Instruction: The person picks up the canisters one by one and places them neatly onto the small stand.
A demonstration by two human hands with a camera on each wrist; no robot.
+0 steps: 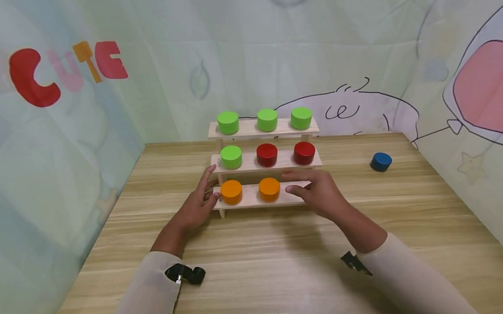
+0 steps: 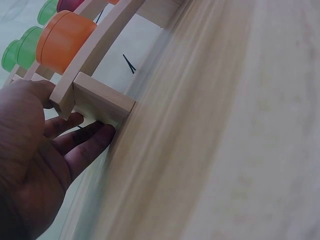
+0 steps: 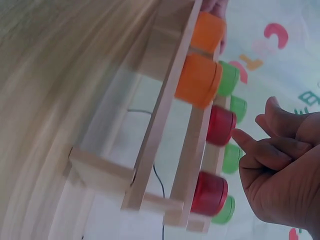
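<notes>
A three-tier wooden rack point(image 1: 249, 202) bears short coloured cylinders. Three green cylinders point(image 1: 267, 120) stand on the top tier. The middle one has a green cylinder point(image 1: 231, 157) at left and two red cylinders point(image 1: 267, 155). Two orange cylinders point(image 1: 231, 192) sit on the bottom tier, at left and centre. My left hand point(image 1: 196, 207) holds the rack's left end; in the left wrist view its thumb is at the shelf corner and fingertips touch the end support. My right hand point(image 1: 320, 194) hovers by the bottom tier's right part, fingers loosely bent, holding nothing.
A blue cylinder point(image 1: 380, 161) lies apart on the wood-grain table point(image 1: 256, 269), right of the rack. Printed cloth walls point(image 1: 168, 85) stand behind and at both sides. Black wrist mounts point(image 1: 186, 274) show at the sleeves.
</notes>
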